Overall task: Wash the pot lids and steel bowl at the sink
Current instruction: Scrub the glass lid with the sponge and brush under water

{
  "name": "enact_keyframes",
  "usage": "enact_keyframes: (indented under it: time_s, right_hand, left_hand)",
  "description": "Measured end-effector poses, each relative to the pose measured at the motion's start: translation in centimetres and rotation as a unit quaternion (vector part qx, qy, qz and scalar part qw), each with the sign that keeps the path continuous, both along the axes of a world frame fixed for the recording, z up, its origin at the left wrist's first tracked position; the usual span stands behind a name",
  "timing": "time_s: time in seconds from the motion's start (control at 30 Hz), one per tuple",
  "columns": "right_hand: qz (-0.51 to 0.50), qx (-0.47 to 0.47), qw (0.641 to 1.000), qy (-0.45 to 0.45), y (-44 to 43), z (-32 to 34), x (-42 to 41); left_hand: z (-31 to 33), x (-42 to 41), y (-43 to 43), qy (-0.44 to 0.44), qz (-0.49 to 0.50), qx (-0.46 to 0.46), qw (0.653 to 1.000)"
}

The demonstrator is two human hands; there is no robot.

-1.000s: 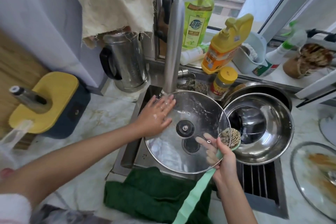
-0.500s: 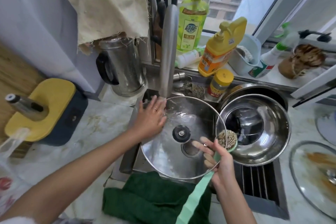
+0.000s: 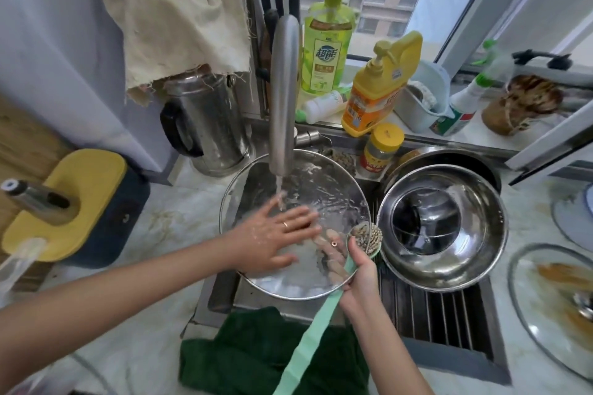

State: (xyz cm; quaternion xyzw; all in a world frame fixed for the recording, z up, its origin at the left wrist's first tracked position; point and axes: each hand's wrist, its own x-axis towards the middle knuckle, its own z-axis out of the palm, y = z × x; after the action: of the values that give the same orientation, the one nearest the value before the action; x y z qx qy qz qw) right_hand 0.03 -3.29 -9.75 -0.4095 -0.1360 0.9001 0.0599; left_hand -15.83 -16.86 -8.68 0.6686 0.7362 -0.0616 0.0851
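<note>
Presently the glass lid [image 3: 330, 189] is held over the sink [image 3: 221, 295] under the tap's [image 3: 284, 90] stream, its right rim pinched with a green brush [image 3: 305, 346] in the right hand [image 3: 361, 279], while the left hand [image 3: 272, 236], fingers straight, presses flat on its left half.

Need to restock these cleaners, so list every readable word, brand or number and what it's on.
"超能": front label of the green pump bottle.
Smaller print below it: too small to read.
Labels on the yellow pump bottle, yellow-lidded jar and spray bottle: too blurred to read.
</note>
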Motion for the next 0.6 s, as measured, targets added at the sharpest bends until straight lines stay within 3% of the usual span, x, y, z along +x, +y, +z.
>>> enact_keyframes:
  time_s: [0.1, 0.23, 0.3, 0.4, 0.47, 0.53, 0.6]
  right_hand:
    - [-0.001, 0.01, 1.0, 0.002, 0.3, 0.8, 0.0]
    - [0.0, 0.064, 0.998, 0.004, 0.3, 1.8, -0.9]
    - [-0.006, 0.083, 0.996, 0.01, 0.3, 2.0, -1.4]
    - [-0.027, 0.097, 0.995, 0.024, 0.6, 2.6, -1.7]
    - [-0.043, 0.078, 0.996, 0.024, 1.0, 2.6, -1.3]
    - [-0.027, 0.094, 0.995, 0.011, 1.8, 2.6, -0.5]
    - [-0.013, 0.126, 0.992, -0.005, 2.7, 2.8, 0.2]
  left_hand:
    - [0.0, -2.1, 0.6, 0.045, 0.149, 0.033, 0.987]
    - [-0.1, 0.4, 6.3, -0.033, 0.349, 0.067, 0.934]
    - [0.1, 2.9, 8.3, -0.078, 0.326, 0.066, 0.94]
    - [0.6, 5.5, 7.2, -0.129, 0.149, 0.068, 0.978]
    - [0.9, 5.4, 4.4, -0.156, 0.059, 0.037, 0.985]
    - [0.7, 4.4, 1.6, -0.121, 0.047, 0.008, 0.991]
    - [-0.1, 2.3, 0.2, -0.065, 0.119, -0.02, 0.991]
